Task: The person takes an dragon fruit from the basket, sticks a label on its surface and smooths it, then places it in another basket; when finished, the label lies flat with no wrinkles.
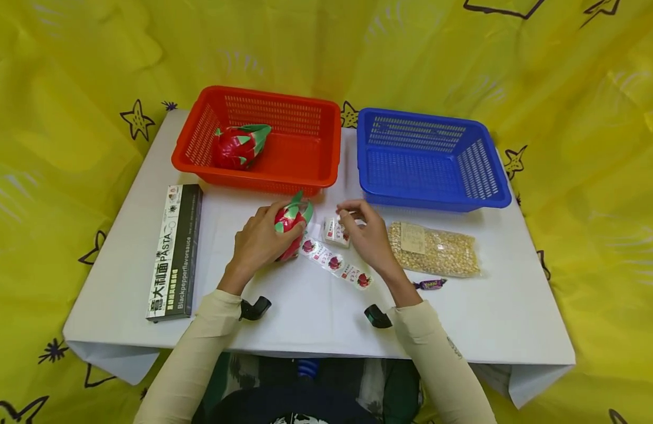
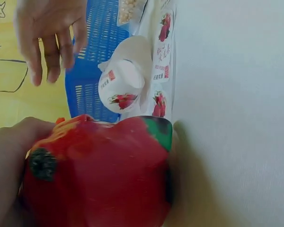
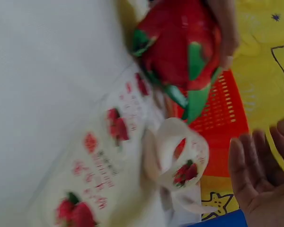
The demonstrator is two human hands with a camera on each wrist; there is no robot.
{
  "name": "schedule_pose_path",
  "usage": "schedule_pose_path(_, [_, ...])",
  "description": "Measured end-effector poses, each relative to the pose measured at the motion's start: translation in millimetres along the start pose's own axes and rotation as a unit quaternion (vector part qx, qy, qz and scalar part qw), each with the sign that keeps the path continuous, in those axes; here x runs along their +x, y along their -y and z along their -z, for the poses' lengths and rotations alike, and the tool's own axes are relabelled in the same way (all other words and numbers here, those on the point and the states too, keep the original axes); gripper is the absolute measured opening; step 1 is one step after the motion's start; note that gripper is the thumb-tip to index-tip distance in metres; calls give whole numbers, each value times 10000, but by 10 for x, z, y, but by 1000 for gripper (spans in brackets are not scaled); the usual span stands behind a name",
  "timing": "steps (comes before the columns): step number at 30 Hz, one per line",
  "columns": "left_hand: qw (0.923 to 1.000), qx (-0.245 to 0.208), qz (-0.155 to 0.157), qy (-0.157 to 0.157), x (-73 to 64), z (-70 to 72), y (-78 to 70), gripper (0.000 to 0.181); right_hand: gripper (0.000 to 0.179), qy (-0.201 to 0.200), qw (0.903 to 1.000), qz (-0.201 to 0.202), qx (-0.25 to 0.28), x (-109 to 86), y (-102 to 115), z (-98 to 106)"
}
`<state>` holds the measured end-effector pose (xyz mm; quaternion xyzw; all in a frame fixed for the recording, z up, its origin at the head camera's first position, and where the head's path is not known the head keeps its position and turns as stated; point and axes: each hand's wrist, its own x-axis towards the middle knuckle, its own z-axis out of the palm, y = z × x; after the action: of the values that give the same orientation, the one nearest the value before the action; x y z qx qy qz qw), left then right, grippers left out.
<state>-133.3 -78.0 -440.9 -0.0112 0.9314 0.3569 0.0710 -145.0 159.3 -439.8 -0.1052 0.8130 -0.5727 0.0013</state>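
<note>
My left hand grips a red dragon fruit with green leaf tips, its fingers and thumb around the side. The fruit sits low at the white tabletop. Just right of it stands a roll of stickers printed with dragon fruit. An unrolled strip of the same labels runs toward the front right. My right hand hovers beside the roll with loosely bent fingers. In the right wrist view, that hand's fingers are apart from the roll and hold nothing.
A red basket holding another dragon fruit stands at the back left, a blue basket at the back right. A pasta box lies left. On the right lie a bag of yellow kernels and a purple-wrapped candy.
</note>
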Motion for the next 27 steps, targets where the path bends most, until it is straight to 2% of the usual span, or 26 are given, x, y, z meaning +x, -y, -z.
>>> schedule_pose_path(2, [10000,18,52,-65,14,-25,-3,73,18,323,9982,138,-494,-89,-48,-37])
schedule_pose_path(4, [10000,-28,89,-31,19,-39,-10,73,14,703,9888,297,-1280,-173,-108,-82])
schedule_pose_path(7, [9997,-172,43,189,-4,-12,2,77,16,1114,9598,622,-2499,-274,-215,-149])
schedule_pose_path(10, [9980,-364,-132,494,-67,87,30,80,24,1217,9248,827,-3508,-333,-284,-192])
schedule_pose_path(12, [9965,-432,-328,629,-106,161,58,80,30,1301,9094,808,-3866,-352,-301,-203])
schedule_pose_path(14, [9945,-460,-569,745,-128,218,87,77,33,1346,9008,732,-4062,-358,-316,-211])
schedule_pose_path(17, [9905,-543,-844,938,-135,252,138,72,29,1312,8953,774,-4185,-353,-341,-223])
schedule_pose_path(20, [9874,-726,-877,1095,-131,238,188,71,18,1185,8953,992,-4178,-334,-365,-229])
schedule_pose_path(23, [9868,-867,-833,1086,-122,223,214,70,9,1076,8963,1194,-4134,-309,-373,-223])
schedule_pose_path(27, [9866,-948,-892,986,-90,217,213,67,6,1035,9006,1140,-4064,-277,-359,-192])
